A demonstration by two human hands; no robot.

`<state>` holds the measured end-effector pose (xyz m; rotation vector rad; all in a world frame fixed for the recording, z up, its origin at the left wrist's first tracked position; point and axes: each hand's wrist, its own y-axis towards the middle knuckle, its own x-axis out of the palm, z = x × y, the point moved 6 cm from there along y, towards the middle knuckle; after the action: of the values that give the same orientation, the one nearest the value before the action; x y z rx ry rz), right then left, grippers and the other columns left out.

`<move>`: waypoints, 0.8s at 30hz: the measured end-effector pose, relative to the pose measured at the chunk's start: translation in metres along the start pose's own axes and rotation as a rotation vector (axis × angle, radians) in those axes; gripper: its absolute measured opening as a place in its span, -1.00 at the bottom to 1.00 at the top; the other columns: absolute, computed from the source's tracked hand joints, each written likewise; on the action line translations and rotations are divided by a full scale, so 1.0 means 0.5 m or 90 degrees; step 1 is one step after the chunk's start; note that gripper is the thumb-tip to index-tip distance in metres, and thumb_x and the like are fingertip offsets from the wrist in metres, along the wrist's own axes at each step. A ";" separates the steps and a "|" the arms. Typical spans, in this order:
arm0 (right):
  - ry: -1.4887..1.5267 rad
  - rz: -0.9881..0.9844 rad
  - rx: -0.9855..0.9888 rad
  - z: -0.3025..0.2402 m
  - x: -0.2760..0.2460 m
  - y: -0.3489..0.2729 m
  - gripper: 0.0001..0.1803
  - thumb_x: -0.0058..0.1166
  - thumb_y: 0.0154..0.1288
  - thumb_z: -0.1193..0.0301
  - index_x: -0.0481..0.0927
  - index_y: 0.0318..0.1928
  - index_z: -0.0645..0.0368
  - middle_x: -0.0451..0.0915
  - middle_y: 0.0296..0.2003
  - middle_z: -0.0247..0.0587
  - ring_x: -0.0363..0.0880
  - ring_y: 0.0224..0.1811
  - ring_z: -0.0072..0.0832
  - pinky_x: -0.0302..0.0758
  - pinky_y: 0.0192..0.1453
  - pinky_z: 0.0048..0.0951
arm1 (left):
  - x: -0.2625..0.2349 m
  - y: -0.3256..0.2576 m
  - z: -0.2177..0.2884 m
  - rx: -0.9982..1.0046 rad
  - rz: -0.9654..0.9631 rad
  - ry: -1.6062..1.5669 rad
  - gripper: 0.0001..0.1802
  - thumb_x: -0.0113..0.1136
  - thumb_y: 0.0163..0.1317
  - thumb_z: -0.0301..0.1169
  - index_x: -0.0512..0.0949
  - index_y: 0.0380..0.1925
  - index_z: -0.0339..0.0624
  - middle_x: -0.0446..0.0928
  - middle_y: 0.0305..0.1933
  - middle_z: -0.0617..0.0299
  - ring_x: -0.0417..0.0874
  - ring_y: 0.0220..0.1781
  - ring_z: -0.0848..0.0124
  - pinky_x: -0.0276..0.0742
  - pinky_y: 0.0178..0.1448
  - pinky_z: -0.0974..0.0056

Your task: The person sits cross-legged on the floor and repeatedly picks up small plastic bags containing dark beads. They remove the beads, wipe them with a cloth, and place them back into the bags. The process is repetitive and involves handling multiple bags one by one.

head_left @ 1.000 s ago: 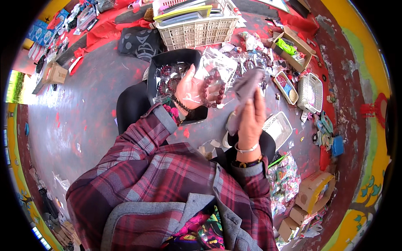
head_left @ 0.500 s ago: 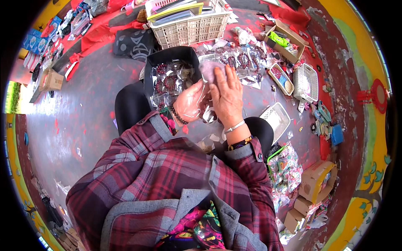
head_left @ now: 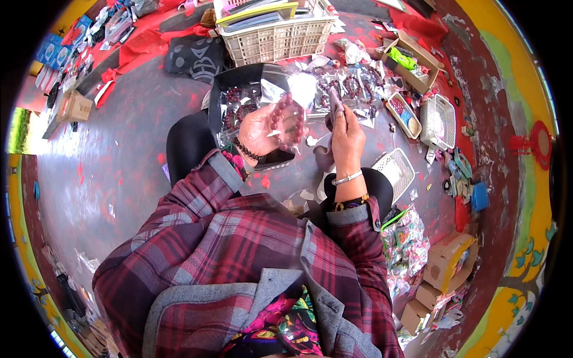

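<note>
A dark red bead bracelet (head_left: pixel 287 122), with what looks like a clear plastic bag about it, rests across the fingers of my left hand (head_left: pixel 255 132), whose palm faces up. Thumb and fingers of my right hand (head_left: pixel 347 137) pinch a thin mauve-grey cloth piece (head_left: pixel 336 102), seen nearly edge-on; a darker part hangs below it. Between my knees stands a black box (head_left: pixel 216 113) with several bagged red bead bracelets in it. More bagged bracelets (head_left: pixel 352 86) lie on the floor just beyond my right hand.
A cream plastic crate (head_left: pixel 280 43) with folders stands ahead. White baskets (head_left: pixel 439 122) and a cardboard box (head_left: pixel 412 71) sit at right, with another white basket (head_left: pixel 395 170) beside my right knee. Packed colourful bags (head_left: pixel 406 241) and cartons (head_left: pixel 447 262) lie lower right.
My hands have moved apart. The mauve-grey piece, earlier flat under my right hand, has swung right and turned edge-on. The red bracelet now shows on my left hand.
</note>
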<state>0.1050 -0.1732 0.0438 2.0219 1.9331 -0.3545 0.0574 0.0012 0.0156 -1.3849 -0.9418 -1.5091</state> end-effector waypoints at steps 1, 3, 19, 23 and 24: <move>0.083 -0.015 0.042 -0.001 0.003 -0.002 -0.68 -0.03 0.36 0.35 0.53 0.04 0.24 0.63 -0.36 -0.20 0.55 -0.36 -0.57 0.48 -0.24 -0.50 | -0.010 -0.002 0.005 0.004 0.018 0.010 -0.54 -0.06 0.34 -0.22 0.31 0.18 -0.16 0.37 0.22 0.01 0.38 0.23 -0.09 0.36 0.21 -0.15; 0.145 -0.005 0.009 0.014 0.004 0.004 -0.67 -0.02 0.36 0.34 0.53 0.03 0.27 0.61 -0.38 -0.29 0.50 -0.39 -0.64 0.46 -0.27 -0.55 | -0.013 -0.005 0.003 0.012 0.065 0.004 -0.47 -0.03 0.33 -0.14 0.30 0.18 -0.24 0.32 0.24 -0.14 0.38 0.24 -0.05 0.38 0.23 -0.05; 0.348 -0.042 0.143 0.038 0.010 0.000 -0.71 -0.04 0.40 0.38 0.53 -0.01 0.34 0.46 -0.42 -0.54 0.25 -0.48 -0.82 0.20 -0.46 -0.73 | -0.206 -0.012 0.026 -0.123 0.292 0.237 -0.75 0.16 0.22 -0.32 0.52 -0.13 -0.16 0.60 -0.18 0.16 0.65 -0.18 0.20 0.58 -0.05 0.08; 0.349 -0.045 0.165 0.037 0.005 -0.003 -0.71 -0.05 0.40 0.38 0.53 -0.03 0.35 0.46 -0.40 -0.53 0.28 -0.45 -0.80 0.23 -0.42 -0.72 | -0.165 -0.007 0.036 -0.028 0.210 0.159 -0.64 0.06 0.13 -0.44 0.48 -0.03 -0.22 0.56 -0.05 -0.05 0.63 -0.09 0.08 0.58 -0.02 0.00; 0.343 -0.036 0.158 0.043 0.003 0.000 -0.71 -0.05 0.40 0.38 0.53 -0.03 0.35 0.47 -0.39 -0.52 0.29 -0.43 -0.79 0.25 -0.40 -0.71 | -0.158 -0.008 0.043 0.011 0.195 0.141 -0.61 0.04 0.11 -0.46 0.47 -0.01 -0.23 0.55 -0.04 -0.08 0.62 -0.07 0.05 0.57 -0.02 -0.01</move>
<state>0.1059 -0.1803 0.0236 2.4139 2.3571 -0.0599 0.0626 0.0306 -0.0607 -1.2546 -0.5748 -1.3828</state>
